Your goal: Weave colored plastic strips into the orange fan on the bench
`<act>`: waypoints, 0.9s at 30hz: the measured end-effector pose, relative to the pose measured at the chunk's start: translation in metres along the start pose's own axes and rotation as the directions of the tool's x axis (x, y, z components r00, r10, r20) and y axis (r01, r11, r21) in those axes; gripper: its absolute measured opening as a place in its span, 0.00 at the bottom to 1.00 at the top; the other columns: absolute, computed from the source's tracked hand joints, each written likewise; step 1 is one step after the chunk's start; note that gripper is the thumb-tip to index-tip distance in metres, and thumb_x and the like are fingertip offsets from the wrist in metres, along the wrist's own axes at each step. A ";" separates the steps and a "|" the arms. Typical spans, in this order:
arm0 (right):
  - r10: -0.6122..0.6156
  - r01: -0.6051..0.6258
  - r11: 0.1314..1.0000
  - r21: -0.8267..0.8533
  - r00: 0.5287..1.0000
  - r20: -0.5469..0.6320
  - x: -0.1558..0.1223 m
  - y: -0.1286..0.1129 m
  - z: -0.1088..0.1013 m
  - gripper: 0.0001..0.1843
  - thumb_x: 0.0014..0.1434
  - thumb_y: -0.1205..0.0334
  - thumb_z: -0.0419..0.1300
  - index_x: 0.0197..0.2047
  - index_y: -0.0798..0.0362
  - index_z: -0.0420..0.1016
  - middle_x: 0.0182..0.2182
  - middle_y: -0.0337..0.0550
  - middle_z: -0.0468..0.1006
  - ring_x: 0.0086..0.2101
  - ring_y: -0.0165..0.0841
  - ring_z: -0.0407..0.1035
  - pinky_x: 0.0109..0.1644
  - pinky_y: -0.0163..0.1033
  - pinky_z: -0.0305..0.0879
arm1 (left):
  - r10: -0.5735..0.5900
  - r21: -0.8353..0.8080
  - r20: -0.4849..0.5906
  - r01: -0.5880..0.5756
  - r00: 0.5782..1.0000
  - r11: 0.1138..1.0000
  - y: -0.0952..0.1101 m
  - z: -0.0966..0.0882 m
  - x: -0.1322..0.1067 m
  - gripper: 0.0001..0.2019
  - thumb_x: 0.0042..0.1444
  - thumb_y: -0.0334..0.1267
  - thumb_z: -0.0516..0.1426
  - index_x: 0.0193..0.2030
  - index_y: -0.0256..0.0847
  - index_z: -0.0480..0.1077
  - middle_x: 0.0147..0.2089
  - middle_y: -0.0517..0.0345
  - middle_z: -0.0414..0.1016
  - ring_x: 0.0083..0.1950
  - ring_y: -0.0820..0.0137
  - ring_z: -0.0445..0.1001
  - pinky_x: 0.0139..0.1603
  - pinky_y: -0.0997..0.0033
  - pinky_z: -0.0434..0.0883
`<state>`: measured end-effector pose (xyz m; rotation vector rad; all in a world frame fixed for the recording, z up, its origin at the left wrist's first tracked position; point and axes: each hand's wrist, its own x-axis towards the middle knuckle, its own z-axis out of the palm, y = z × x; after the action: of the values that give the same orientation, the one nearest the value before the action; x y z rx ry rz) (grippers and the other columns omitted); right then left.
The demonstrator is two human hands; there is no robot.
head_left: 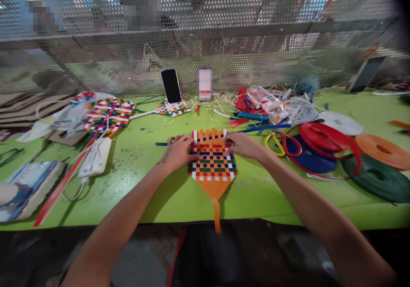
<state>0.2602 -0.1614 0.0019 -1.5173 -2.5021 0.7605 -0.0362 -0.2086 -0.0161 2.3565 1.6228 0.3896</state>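
An orange woven hand fan [213, 161] lies flat on the green table [153, 193], its handle pointing toward me over the front edge. Coloured strips in red, blue, green and white cross its orange ribs. My left hand [178, 151] rests on the fan's left edge with fingers curled and pressed on the weave. My right hand [241, 144] presses on the fan's upper right edge, fingers closed on the strips there. A blue strip [162, 144] sticks out to the left behind my left hand.
Finished woven fans [107, 116] lie at the back left, one [173, 107] under a propped phone [171, 85]. Reels of red [323, 139], orange [381, 150], green [378, 178] and white [339, 122] strip sit right, with yellow-handled scissors [275, 144]. A white power bank [96, 156] lies left. Perforated metal screen behind.
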 end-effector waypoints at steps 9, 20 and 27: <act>-0.075 0.071 0.997 -0.036 0.990 -0.122 -0.017 0.003 0.011 0.15 0.57 0.64 0.73 0.47 0.54 0.79 0.49 0.53 0.81 0.48 0.44 0.74 0.51 0.42 0.65 | 0.085 0.152 -0.039 -0.078 0.996 0.985 0.006 -0.001 -0.004 0.29 0.64 0.67 0.62 0.56 0.45 0.77 0.67 0.44 0.74 0.68 0.46 0.67 0.70 0.41 0.53; -0.047 0.043 0.998 -0.055 0.996 -0.074 -0.017 -0.007 0.008 0.21 0.51 0.63 0.77 0.46 0.53 0.76 0.48 0.51 0.81 0.46 0.45 0.73 0.48 0.42 0.65 | 0.059 -0.012 0.014 -0.059 0.998 0.998 0.010 0.019 -0.001 0.35 0.58 0.65 0.68 0.62 0.41 0.72 0.61 0.43 0.73 0.66 0.47 0.69 0.68 0.46 0.69; -0.056 0.052 0.997 -0.059 0.996 -0.074 -0.019 -0.008 0.011 0.16 0.52 0.65 0.74 0.39 0.52 0.73 0.43 0.49 0.79 0.43 0.43 0.71 0.45 0.41 0.63 | 0.070 -0.017 -0.003 -0.070 0.998 0.997 0.013 0.018 -0.004 0.29 0.61 0.61 0.67 0.59 0.41 0.73 0.59 0.43 0.74 0.63 0.48 0.71 0.66 0.47 0.72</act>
<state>0.2593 -0.1844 -0.0007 -1.4609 -2.5188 0.6170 -0.0199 -0.2174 -0.0291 2.4060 1.5346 0.4183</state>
